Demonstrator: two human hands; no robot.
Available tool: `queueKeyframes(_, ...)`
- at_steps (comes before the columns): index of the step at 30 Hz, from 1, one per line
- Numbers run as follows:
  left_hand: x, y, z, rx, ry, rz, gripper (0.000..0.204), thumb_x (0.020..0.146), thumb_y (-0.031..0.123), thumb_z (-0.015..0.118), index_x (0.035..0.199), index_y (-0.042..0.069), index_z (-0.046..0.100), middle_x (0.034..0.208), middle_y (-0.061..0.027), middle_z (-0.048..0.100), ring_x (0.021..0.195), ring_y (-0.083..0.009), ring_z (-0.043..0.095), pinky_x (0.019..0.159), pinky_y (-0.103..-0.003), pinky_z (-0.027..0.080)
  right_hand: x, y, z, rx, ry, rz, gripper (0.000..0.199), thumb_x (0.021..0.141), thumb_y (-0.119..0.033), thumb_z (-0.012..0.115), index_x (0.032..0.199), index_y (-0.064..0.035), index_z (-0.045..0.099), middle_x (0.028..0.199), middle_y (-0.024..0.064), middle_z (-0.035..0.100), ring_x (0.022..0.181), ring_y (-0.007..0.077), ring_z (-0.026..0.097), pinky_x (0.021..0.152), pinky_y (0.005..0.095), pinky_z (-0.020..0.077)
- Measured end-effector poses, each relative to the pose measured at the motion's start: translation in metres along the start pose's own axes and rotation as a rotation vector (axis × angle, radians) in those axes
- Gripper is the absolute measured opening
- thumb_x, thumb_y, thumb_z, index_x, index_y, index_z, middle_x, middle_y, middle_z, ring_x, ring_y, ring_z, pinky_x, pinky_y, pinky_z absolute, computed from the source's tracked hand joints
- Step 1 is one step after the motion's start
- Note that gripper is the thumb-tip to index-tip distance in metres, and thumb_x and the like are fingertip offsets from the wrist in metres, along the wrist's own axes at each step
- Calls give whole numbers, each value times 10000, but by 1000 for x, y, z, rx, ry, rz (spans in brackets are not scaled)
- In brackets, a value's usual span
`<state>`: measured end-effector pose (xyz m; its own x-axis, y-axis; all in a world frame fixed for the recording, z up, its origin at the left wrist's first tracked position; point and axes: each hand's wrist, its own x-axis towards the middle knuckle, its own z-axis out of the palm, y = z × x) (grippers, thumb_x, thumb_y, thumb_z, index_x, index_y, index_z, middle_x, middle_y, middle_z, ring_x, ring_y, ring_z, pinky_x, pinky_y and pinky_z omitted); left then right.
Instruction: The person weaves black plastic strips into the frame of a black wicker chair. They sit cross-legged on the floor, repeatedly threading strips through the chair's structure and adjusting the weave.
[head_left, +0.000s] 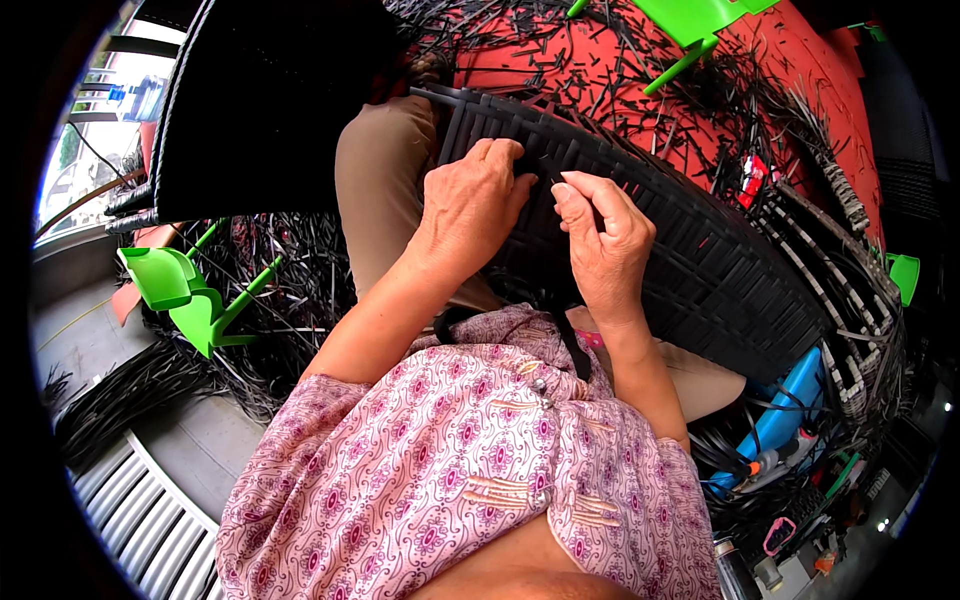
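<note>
A black woven panel (680,270) of flat strips lies slanted across my lap. My left hand (472,200) is over its upper left part, fingers curled down and pressed together. What they grip is hidden behind the knuckles. To the right, my right hand (608,240) hovers over the weave with thumb and forefinger pinched. A dark, thin strip end pokes out at those fingertips, facing the left hand across a small gap.
Black strip offcuts litter a red surface (540,65) beyond the panel. Bright green plastic chairs (160,280) stand at left and top right. A large black panel (270,110) rises at upper left. At right are a blue object (790,400) and bundled strips (800,245).
</note>
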<state>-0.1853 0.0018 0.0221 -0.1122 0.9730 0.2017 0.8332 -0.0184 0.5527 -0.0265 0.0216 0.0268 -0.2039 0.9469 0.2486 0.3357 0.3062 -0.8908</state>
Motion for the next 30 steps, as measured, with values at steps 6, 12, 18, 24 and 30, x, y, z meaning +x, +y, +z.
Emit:
queueKeyframes(6, 5, -12, 4, -176, 14, 8, 223, 846, 70, 712, 1054, -7, 685, 935, -160, 721, 800, -270, 724, 710, -345, 563, 9, 4, 8, -191, -28, -127, 96, 899, -90, 707, 975, -32, 699, 832, 145, 689, 717, 340, 679, 626, 400, 543)
queueKeyframes(12, 3, -15, 0, -435, -72, -153, 222, 884, 40, 679, 1089, -44, 678, 953, -173, 725, 818, -240, 726, 728, -335, 564, 12, 0, 10, -361, -120, -81, 79, 910, -119, 677, 931, -43, 670, 808, 143, 667, 712, 366, 661, 635, 448, 530)
queueKeyframes(18, 1, -14, -3, -308, -42, -13, 234, 883, 81, 684, 1077, -50, 673, 962, -178, 711, 852, -286, 712, 754, -352, 554, 13, 2, 16, -378, -175, -114, 78, 899, -122, 676, 902, -45, 668, 802, 133, 657, 734, 367, 659, 648, 456, 524)
queueKeyframes(24, 9, -30, -15, -141, -157, 114, 198, 867, 171, 702, 965, 0, 689, 883, -166, 690, 813, -350, 663, 703, -389, 524, 6, 0, 22, -390, -165, -69, 103, 878, -148, 713, 916, -56, 684, 854, 125, 660, 778, 354, 662, 687, 446, 530)
queueKeyframes(30, -2, -40, -45, -328, -107, -19, 134, 866, 108, 716, 887, -13, 660, 745, -138, 617, 666, -272, 602, 620, -353, 462, -1, -8, 20, -425, 55, -344, 257, 836, -171, 776, 1040, -49, 679, 1072, 122, 634, 971, 320, 629, 821, 418, 533)
